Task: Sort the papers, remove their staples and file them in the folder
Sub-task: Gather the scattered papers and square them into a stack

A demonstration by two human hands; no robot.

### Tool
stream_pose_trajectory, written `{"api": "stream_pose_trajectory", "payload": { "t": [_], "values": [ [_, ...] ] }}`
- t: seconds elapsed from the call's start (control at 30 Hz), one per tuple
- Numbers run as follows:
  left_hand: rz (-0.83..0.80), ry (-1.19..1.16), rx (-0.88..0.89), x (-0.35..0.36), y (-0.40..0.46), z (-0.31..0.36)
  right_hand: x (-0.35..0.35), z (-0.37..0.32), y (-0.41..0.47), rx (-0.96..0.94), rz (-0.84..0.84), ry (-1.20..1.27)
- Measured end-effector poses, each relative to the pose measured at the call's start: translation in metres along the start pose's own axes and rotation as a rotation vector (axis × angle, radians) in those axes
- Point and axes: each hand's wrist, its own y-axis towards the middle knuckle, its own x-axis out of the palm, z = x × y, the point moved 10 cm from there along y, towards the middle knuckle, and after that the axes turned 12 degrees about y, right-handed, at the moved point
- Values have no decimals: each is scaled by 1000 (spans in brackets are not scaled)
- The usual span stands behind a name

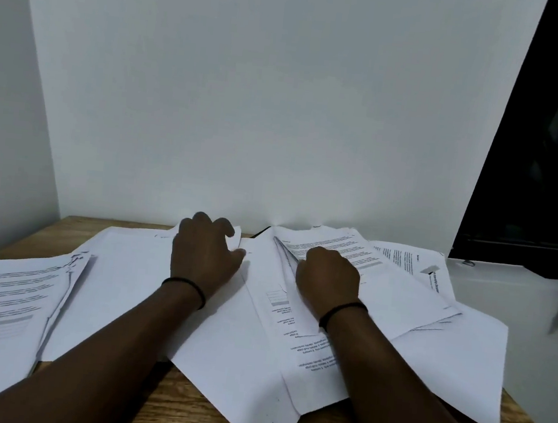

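Two hands work among loose papers on a wooden table (201, 410), seen from the head camera. The left hand (205, 258) has its fingers curled over the far edge of a blank white sheet (132, 285), its thumb pinching a lifted paper corner (236, 238) just beside the fingertips. The right hand (327, 278) lies knuckles-up on a fanned bundle of printed pages (352, 253); its fingers curl down out of sight, so I cannot tell whether they grip the pages or only press on them. Beyond those fingers the bundle spreads toward the wall. More overlapping sheets (254, 364) lie under both wrists, nearer than the fingers. Well to the left of the left fingers sits a separate stack of printed pages (3, 303). Each wrist wears a thin black band (190, 288).
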Motion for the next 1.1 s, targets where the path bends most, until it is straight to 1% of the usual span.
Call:
{"api": "stream_pose_trajectory", "payload": {
  "t": [0.03,0.1,0.17,0.27,0.33,0.4,0.47,0.5,0.6,0.7,0.77,0.8,0.83,0.9,0.97,1.03,1.1],
  "values": [
    [-11,76,-2,-2,0,-2,1,-1,1,-1,-5,7],
    [-138,182,-9,11,-4,-6,0,-1,2,15,-4,52],
    [-258,183,-27,26,-11,-10,-2,0,3,29,8,104],
    [-292,174,-18,31,-10,-13,-4,-3,2,20,12,137],
    [-262,227,11,28,-8,-11,-5,-6,0,13,2,159],
    [-182,235,33,17,-8,-7,-7,-12,-2,-2,-6,191],
    [-84,184,36,2,-8,-5,-9,-20,-4,-36,1,209],
    [-10,159,36,-8,-7,-4,-11,-24,-5,-58,11,225],
    [291,106,82,-41,-7,2,-17,-33,-8,-116,48,301],
    [504,6,227,-60,-20,21,-18,-39,-10,-168,69,362],
    [543,-124,311,-61,-29,32,-19,-40,-10,-192,84,448],
    [518,-238,313,-61,-30,33,-17,-40,-10,-202,64,488],
    [473,-385,284,-59,-29,30,-11,-41,-9,-213,6,509],
    [397,-663,178,-56,-23,18,5,-48,-13,-248,-178,550],
    [336,-873,31,-49,-14,4,17,-61,-23,-304,-343,699],
    [223,-1136,-118,-36,-7,-7,25,-67,-28,-316,-404,802],
    [32,-1474,-229,-23,-7,-3,29,-64,-25,-261,-358,782]
  ]
}}
